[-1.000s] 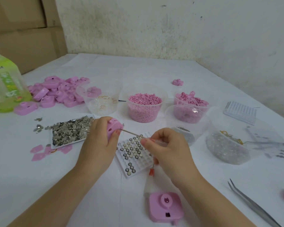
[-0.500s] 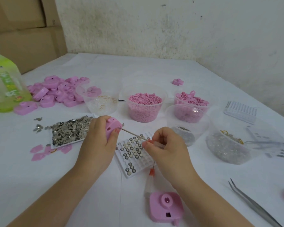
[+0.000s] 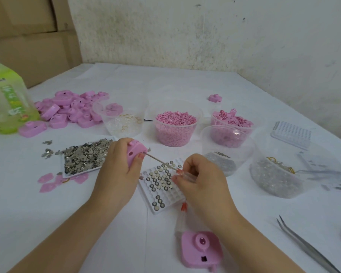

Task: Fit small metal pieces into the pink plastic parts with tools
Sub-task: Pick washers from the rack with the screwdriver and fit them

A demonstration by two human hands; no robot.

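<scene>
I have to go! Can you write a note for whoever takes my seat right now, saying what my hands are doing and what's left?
Left hand grips one pink plastic part. Right hand pinches a thin metal tool, its tip at that part by the left thumb.
Metal pieces tray is left of the hands; white grid tray of round metal cells lies below them; tweezers lie on the right.
Done: cannot tell.
Left: finish this part. Whether the pink pile is finished is unclear.

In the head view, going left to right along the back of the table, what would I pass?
Green bottle → pile of pink parts → clear cup → tub of pink bits → tub of pink pieces → white grid tray.
</scene>
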